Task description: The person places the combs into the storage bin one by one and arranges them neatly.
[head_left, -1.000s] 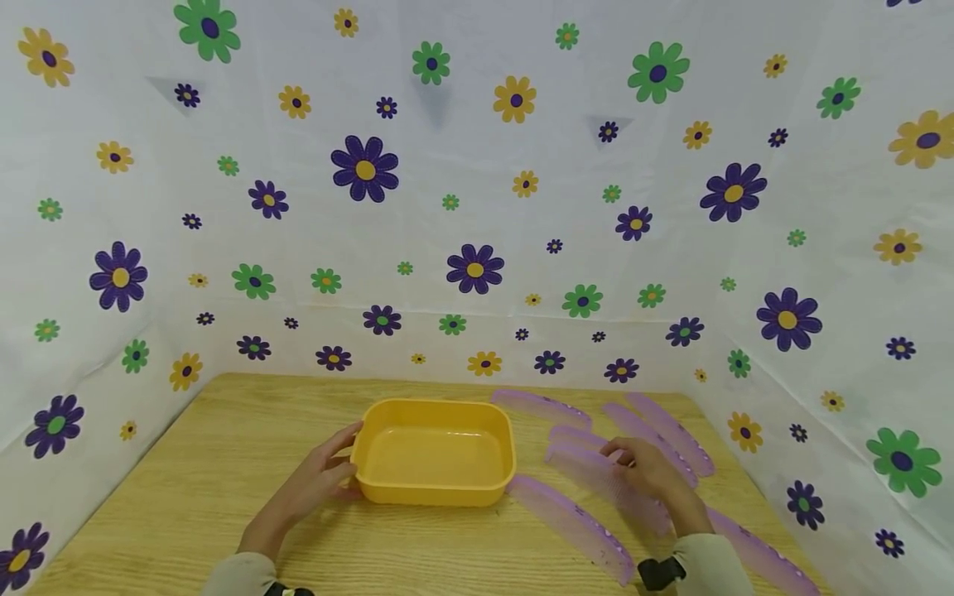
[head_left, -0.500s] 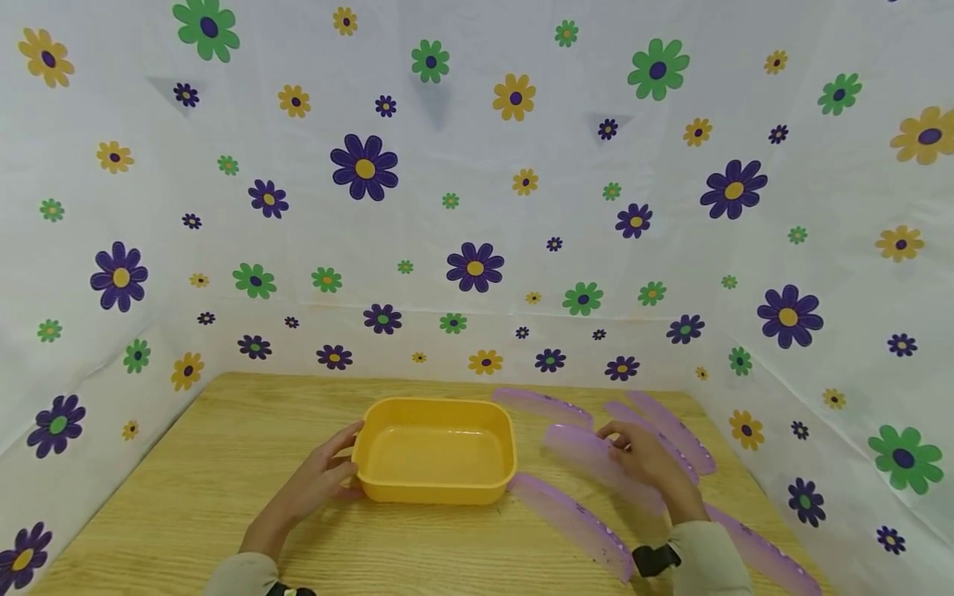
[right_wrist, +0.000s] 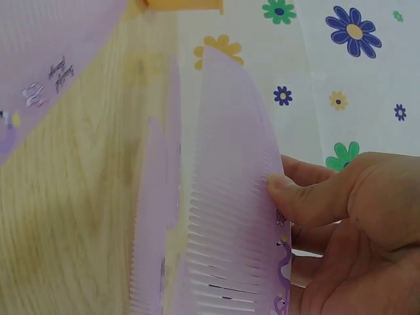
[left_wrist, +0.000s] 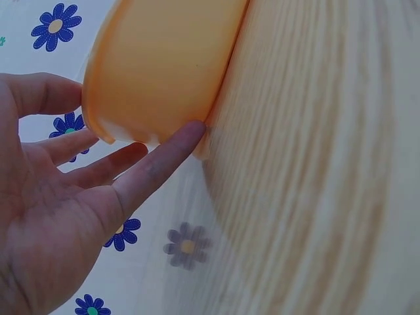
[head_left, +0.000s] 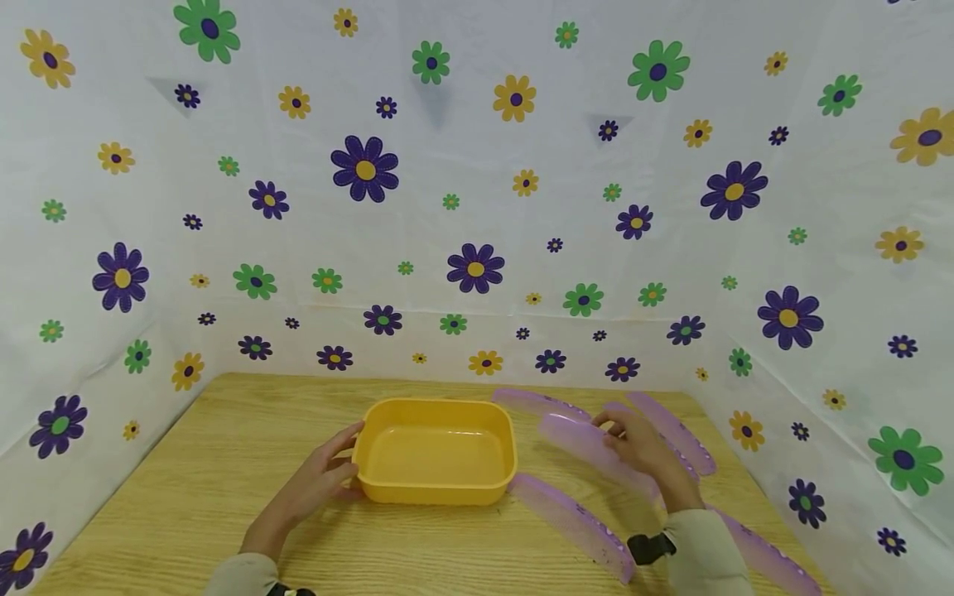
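Nearest the bench's point(head_left: 224, 497) front edge, toward its right corner, two purple combs lie flat: one point(head_left: 570, 515) just off the tub's front right corner, another point(head_left: 768, 555) partly hidden behind the right sleeve. The left hand point(head_left: 316, 480) rests with straight, relaxed fingers point(left_wrist: 157, 161) against the left wall of the yellow tub point(head_left: 435, 451), gripping nothing, only steadying it. The tub stands about the middle of the bench and holds nothing, so no comb has gone in yet. The right hand point(head_left: 641, 451) pinches one comb point(head_left: 589, 443) between thumb and fingers, lifted clear of the wood and tilted, its free end pointing toward the tub's right rim but not yet over it. Beyond, toward the back right corner, three more combs point(head_left: 671, 430) lie flat. By the look of it, the work is at its start: one comb in hand, five left on the bench.
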The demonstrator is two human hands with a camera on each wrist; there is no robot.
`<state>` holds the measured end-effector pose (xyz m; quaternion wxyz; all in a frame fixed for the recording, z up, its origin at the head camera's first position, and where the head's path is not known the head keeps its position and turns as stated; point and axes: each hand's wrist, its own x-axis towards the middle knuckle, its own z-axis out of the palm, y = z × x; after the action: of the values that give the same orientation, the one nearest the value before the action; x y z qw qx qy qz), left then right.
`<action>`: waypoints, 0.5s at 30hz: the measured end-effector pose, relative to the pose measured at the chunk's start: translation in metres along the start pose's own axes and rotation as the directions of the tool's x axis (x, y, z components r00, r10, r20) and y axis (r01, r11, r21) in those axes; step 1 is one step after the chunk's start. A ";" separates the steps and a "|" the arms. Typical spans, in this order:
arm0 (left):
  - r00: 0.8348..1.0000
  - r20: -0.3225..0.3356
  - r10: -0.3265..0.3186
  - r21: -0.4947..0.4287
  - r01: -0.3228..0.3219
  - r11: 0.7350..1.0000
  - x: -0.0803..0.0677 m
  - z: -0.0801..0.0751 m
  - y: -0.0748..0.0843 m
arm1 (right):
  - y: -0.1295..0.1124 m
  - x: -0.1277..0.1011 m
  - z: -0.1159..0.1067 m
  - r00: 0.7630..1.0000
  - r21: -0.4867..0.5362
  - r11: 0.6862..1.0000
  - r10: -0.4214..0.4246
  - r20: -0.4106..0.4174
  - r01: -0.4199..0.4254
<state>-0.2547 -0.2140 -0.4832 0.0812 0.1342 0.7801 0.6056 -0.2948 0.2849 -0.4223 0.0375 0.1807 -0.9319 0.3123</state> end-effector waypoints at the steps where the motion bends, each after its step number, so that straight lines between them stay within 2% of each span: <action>1: 1.000 0.000 -0.001 0.001 0.001 1.000 0.000 0.000 -0.001 | -0.001 0.001 0.000 1.000 -0.004 1.000 -0.007 0.000 0.007; 15: 1.000 -0.013 -0.018 0.018 0.018 1.000 0.001 0.000 -0.002 | -0.028 0.017 0.002 0.997 -0.037 0.997 0.067 0.027 -0.066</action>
<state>-0.2561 -0.2140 -0.4850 0.0806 0.1242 0.7874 0.5984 -0.3001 0.2581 -0.4045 0.0172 0.1532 -0.9433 0.2939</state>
